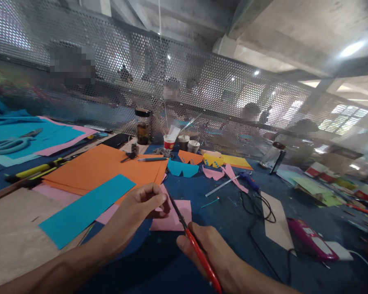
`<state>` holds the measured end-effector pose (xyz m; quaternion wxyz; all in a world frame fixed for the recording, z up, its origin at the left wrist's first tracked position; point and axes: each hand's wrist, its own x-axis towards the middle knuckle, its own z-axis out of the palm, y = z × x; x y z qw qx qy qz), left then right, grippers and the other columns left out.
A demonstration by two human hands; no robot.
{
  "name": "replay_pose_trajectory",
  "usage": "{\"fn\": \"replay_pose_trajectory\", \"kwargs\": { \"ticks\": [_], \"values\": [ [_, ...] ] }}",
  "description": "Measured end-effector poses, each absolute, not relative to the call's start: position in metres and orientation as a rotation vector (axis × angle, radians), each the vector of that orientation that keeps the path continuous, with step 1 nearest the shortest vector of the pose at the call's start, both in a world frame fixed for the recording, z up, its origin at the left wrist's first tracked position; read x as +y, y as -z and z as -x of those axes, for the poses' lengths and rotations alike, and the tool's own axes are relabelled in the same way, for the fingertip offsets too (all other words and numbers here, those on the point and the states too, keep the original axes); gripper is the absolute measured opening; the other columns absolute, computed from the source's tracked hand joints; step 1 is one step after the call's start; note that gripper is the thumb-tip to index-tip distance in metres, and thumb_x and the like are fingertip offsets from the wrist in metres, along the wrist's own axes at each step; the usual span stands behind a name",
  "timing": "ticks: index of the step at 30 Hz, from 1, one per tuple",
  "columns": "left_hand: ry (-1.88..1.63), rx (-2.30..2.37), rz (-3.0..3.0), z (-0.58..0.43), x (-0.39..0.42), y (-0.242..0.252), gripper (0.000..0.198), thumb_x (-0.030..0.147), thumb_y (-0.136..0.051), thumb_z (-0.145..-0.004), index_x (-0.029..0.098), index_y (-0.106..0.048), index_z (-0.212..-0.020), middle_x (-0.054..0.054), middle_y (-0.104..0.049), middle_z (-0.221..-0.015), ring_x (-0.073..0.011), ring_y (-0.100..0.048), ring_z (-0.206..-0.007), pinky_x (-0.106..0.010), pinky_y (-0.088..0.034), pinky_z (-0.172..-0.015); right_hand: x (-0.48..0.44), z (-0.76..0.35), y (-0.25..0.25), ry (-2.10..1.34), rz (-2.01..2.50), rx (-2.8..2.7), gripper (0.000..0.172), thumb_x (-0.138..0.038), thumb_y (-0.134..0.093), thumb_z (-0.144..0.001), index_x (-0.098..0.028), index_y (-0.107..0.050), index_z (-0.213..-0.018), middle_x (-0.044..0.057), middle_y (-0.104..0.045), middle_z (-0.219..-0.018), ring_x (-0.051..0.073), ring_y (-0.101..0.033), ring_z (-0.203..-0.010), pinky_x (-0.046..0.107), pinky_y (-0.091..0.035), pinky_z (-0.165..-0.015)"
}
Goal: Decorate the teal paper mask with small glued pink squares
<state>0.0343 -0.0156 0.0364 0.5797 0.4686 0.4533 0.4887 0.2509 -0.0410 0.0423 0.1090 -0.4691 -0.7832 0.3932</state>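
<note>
Two hands work low in the head view, over a blue table cover (pixel 233 220). The left hand (pixel 144 204) is curled, its fingertips pinching the near corner of a pink paper (pixel 174 216) that lies on the cover in front of the person. The right hand (pixel 214 251) is clenched around the handles of the red scissors (pixel 199 249), whose dark blades slant up and left to meet the pink paper just beside the left fingertips. Several containers stand at the far edge, against a perforated metal screen (pixel 202 90). A glass jar (pixel 142 127) with a black lid stands upright, holding something dark brown in its lower half. Just right of it is a red-and-white paper cup (pixel 169 142) with white pieces sticking out of its top. Two more small cups (pixel 188 144) stand side by side next to it; what is in them cannot be made out. Left of the hands lies a stack of orange sheets (pixel 107 165) with a teal strip (pixel 86 208) resting partly across its near edge. Cut shapes in teal (pixel 182 168), orange (pixel 190 157), yellow (pixel 213 160) and pink (pixel 213 173) lie between the cups and the hands. A black cable (pixel 257 204) loops across the cover to the right.
</note>
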Motion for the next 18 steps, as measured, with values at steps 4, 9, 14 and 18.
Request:
{"fn": "replay_pose_trajectory", "kwargs": {
  "ticks": [4,9,14,18],
  "values": [
    [-1.146,1.057,-1.102,-0.0344,-0.0158,-0.0373,0.024,0.038,-0.067,-0.087,0.022,-0.063,-0.07,-0.001,-0.064,-0.073,-0.0188,-0.061,-0.074,-0.034,-0.054,-0.074,-0.0422,-0.251,-0.0431,-1.118,1.38,-2.308,0.038,-0.049,-0.043,-0.1,-0.019,-0.046,-0.078,-0.001,-0.053,-0.07,0.009,-0.041,-0.058,0.025,-0.031,-0.055],
    [-1.135,1.064,-1.098,-0.0341,-0.0158,-0.0375,0.024,0.038,-0.067,-0.087,0.022,-0.063,-0.07,-0.001,-0.065,-0.075,-0.0192,-0.061,-0.075,-0.035,-0.055,-0.075,-0.0421,-0.2519,-0.0412,-1.103,1.356,-2.305,0.04,-0.051,-0.042,-0.101,-0.019,-0.046,-0.078,-0.001,-0.053,-0.071,0.009,-0.041,-0.059,0.025,-0.03,-0.054],
    [-1.135,1.054,-1.106,-0.0339,-0.0161,-0.0374,0.025,0.039,-0.067,-0.088,0.022,-0.064,-0.07,-0.001,-0.065,-0.075,-0.019,-0.06,-0.075,-0.035,-0.055,-0.076,-0.0422,-0.2524,-0.0418,-1.139,1.372,-2.293,0.04,-0.051,-0.042,-0.101,-0.019,-0.047,-0.079,-0.001,-0.052,-0.069,0.009,-0.042,-0.056,0.023,-0.031,-0.052],
    [-1.131,1.053,-1.097,-0.0339,-0.0164,-0.0386,0.024,0.039,-0.067,-0.087,0.022,-0.064,-0.07,-0.001,-0.065,-0.075,-0.019,-0.06,-0.075,-0.035,-0.055,-0.076,-0.0433,-0.2516,-0.0452,-1.15,1.348,-2.282,0.041,-0.051,-0.043,-0.101,-0.018,-0.048,-0.078,-0.002,-0.051,-0.067,0.008,-0.041,-0.055,0.022,-0.032,-0.05]
  ]
}}
